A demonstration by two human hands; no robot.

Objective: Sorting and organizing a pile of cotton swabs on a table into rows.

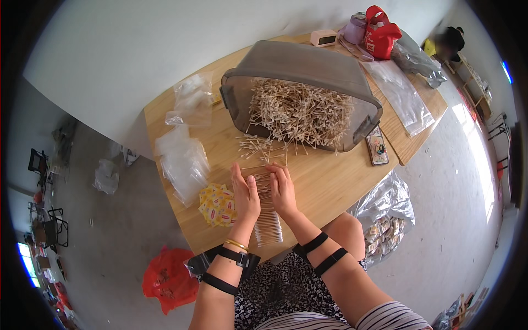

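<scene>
Between my hands lies a neat row of cotton swabs (268,228), side by side on the wooden table (324,187), reaching toward the table's near edge. My left hand (246,192) stands on its side at the row's left, fingers stretched out and thumb apart. At the right, my right hand (281,190) has its fingers extended and slightly bent over the far swabs. Some swabs between the palms are partly hidden. Just beyond my fingertips, loose swabs (256,146) spill from a grey translucent bin (302,60) tipped on its side, which holds a large heap of swabs (302,113).
Yellow-and-white printed packets (217,205) and clear plastic bags (182,162) lie left. A phone (377,147), plastic sleeve (401,96), small clock (324,38) and red bag (381,36) are right. Below stand a silver bag of packets (388,198) and a red plastic bag (170,278).
</scene>
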